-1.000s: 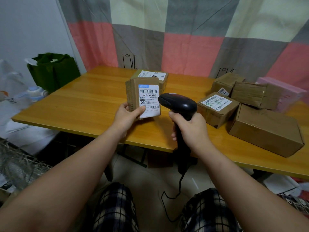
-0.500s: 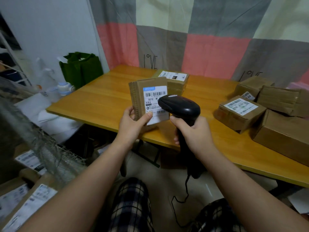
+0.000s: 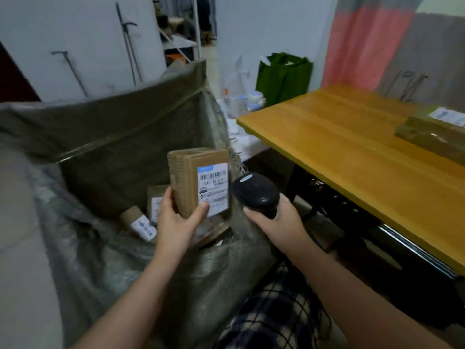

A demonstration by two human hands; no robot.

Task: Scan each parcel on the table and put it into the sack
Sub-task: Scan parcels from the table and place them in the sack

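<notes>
Swinging left from the table [image 3: 352, 152], we are now holding the parcel [image 3: 198, 182] over the open sack [image 3: 120, 137]; half a second ago we were holding it above the wood, in front of the scanner [image 3: 254, 193].

Head view: our left hand [image 3: 176, 222] is gripping the parcel at its lower end. The thumb is lying across the label's bottom corner and the fingers are curling round the ribbed side. The parcel is standing upright above the sack's mouth, not yet released. Below it, other parcels [image 3: 143, 224] are lying inside. Our right hand [image 3: 279, 222] is wrapping round the scanner's handle, and its head is sitting just beside the parcel. One box [image 3: 432, 133] is waiting on the table's far end.

We are judging the parcel light, since one hand is carrying it by an end, and stiff, being corrugated card. The label is looking slick, so the bare card sides are seeming the safer hold. A short drop is looking unlikely to hurt it, though we cannot tell what it contains.
</notes>
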